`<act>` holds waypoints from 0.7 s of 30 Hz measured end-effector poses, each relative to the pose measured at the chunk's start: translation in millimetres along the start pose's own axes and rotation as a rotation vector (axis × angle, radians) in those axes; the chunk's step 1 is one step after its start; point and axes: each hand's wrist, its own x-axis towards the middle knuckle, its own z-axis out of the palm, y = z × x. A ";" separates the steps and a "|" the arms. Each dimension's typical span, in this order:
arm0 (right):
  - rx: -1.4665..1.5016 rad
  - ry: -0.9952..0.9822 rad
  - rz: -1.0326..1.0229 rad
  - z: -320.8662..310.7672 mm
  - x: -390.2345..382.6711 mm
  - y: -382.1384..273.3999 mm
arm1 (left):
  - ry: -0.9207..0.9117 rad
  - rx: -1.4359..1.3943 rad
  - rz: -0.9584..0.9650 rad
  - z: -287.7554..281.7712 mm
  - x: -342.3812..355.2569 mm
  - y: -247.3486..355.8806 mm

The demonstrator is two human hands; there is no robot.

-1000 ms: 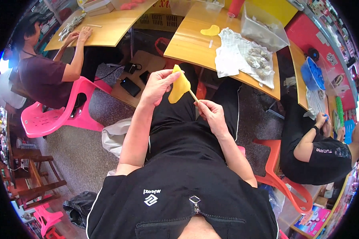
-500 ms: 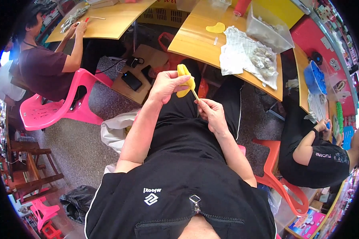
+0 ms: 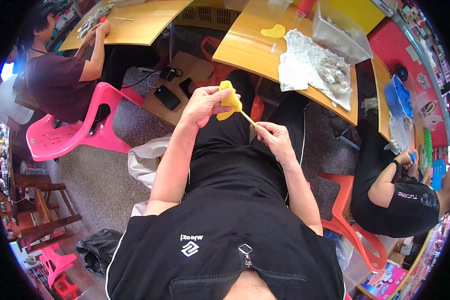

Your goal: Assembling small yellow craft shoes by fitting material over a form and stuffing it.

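Observation:
A small yellow piece that looks like soft fabric or felt [image 3: 231, 101] is pinched between the thumb and fingers of my left hand [image 3: 205, 106], held up over my lap. My right hand [image 3: 275, 140] grips the lower end of a thin wooden stick [image 3: 247, 118]. The stick's upper end meets the yellow piece, and its tip is hidden there. Both hands are closed. On the table ahead lies another flat yellow piece [image 3: 273, 31], with a small clear strip [image 3: 273, 48] beside it.
On the wooden table [image 3: 245, 47] sit a white cloth [image 3: 297, 67] with greyish bundles and a clear plastic bin [image 3: 355, 47]. Two phones lie on a low wooden board [image 3: 152, 102]. Co-workers sit at left and right, near a pink chair [image 3: 102, 115] and a blue basin [image 3: 397, 97].
My right hand has shifted right and slightly down, so more of the stick shows. The yellow piece has turned a little and moved slightly left in my left hand.

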 end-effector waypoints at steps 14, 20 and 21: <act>0.292 -0.048 0.124 14.1 5.6 4.8 | 0.003 -0.116 0.029 -1.6 5.9 -15.9; 0.413 -0.021 0.177 20.6 3.7 8.8 | -0.039 -0.137 0.008 3.6 5.7 -20.3; 0.452 -0.002 0.194 23.5 3.9 9.0 | -0.046 -0.198 0.012 4.8 6.6 -20.1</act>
